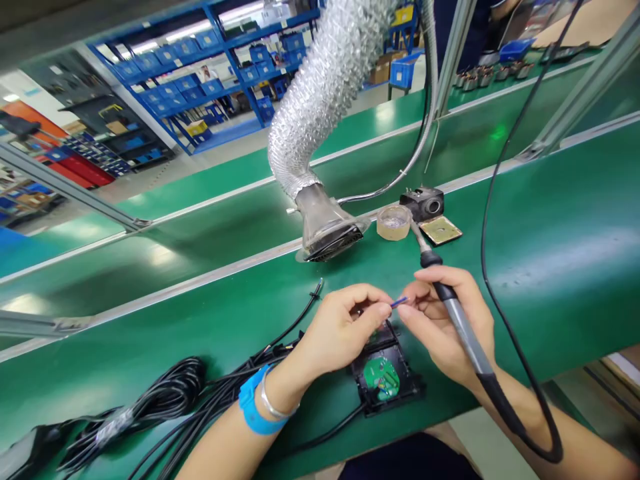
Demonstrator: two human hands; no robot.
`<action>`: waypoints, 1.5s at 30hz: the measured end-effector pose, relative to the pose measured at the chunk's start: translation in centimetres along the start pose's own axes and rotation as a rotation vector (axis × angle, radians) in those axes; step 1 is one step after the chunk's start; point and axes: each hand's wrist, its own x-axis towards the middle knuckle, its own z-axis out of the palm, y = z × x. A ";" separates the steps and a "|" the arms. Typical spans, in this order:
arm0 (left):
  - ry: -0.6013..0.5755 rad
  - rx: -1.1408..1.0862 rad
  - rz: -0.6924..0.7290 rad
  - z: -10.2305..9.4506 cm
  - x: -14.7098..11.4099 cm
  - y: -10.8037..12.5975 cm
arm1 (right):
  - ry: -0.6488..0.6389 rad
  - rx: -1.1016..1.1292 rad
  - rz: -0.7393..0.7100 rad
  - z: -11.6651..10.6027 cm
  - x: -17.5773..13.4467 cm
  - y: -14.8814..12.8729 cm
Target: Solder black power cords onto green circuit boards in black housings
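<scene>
My left hand (345,327), with a blue wrist strap (260,403) on its wrist, pinches a thin blue wire (399,302) between thumb and forefinger. Close to the wire's free end are the fingertips of my right hand (445,320); whether they touch it I cannot tell. A soldering iron (463,333) rests in my right hand, its tip end pointing up and away. Under my hands lies an open black housing (413,383) with a round green circuit board (381,378) inside. Part of the housing is hidden behind my left hand.
A fume extractor nozzle (330,230) hangs ahead on a silver duct. Near it are a tape roll (393,223), a soldering iron stand (425,202) and a sponge tray (441,230). Black cables (175,393) lie at left. The iron's cord (493,280) loops along the right.
</scene>
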 end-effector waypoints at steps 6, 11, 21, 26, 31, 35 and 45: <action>0.018 0.005 -0.058 0.2 -0.2 0.3 | -0.028 0.036 0.012 0.1 -0.1 0.1; 0.065 -0.118 -0.237 0.1 -0.3 -0.1 | -0.068 0.031 0.042 0.3 -0.4 0.9; -0.058 0.889 -0.150 -0.9 0.9 -3.2 | -0.280 -0.386 -0.208 -0.1 -2.5 2.9; -0.033 1.069 -0.115 0.1 0.0 -4.7 | -0.235 -0.359 -0.129 -3.1 -2.2 3.4; -0.063 1.149 -0.044 0.6 -0.2 -4.9 | -0.327 -0.359 -0.175 -5.4 -1.6 2.7; -0.043 1.156 -0.024 0.6 0.0 -5.3 | -0.352 -0.351 -0.169 -5.3 -1.7 3.0; -0.007 1.103 0.013 0.5 -0.3 -5.9 | -0.444 -0.330 -0.180 -4.0 -0.9 3.7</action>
